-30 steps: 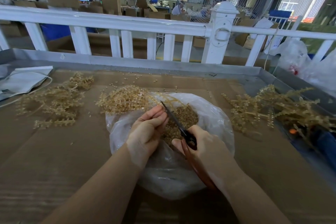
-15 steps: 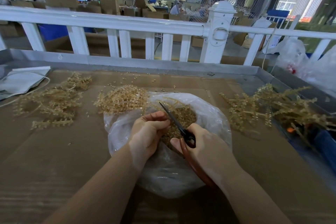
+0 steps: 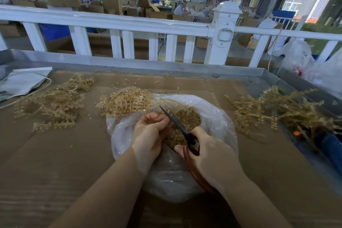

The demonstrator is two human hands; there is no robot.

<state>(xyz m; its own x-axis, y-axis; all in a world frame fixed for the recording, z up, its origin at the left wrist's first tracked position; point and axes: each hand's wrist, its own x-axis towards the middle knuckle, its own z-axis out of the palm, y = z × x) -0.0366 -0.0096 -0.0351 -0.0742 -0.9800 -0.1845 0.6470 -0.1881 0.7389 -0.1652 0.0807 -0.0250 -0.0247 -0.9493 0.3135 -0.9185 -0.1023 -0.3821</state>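
A clear plastic bag (image 3: 218, 122) lies open on the cardboard-covered table (image 3: 55, 153), holding a heap of small tan plastic pieces (image 3: 187, 120). My right hand (image 3: 211, 155) grips red-handled scissors (image 3: 177, 124), blades pointing up and left over the bag. My left hand (image 3: 149, 135) hovers over the bag beside the blades, fingers curled in; whatever it holds is hidden. A bundle of tan plastic sprues (image 3: 125, 101) lies just behind the bag.
More tan sprues lie at the left (image 3: 51, 103) and in a pile at the right (image 3: 273, 109). A grey folded bag with a cord (image 3: 24, 81) sits far left. A metal rim (image 3: 148, 65) and white railing (image 3: 111, 22) bound the back.
My left hand's fingers have curled inward next to the scissor blades. The right hand and scissors have stayed nearly in place.
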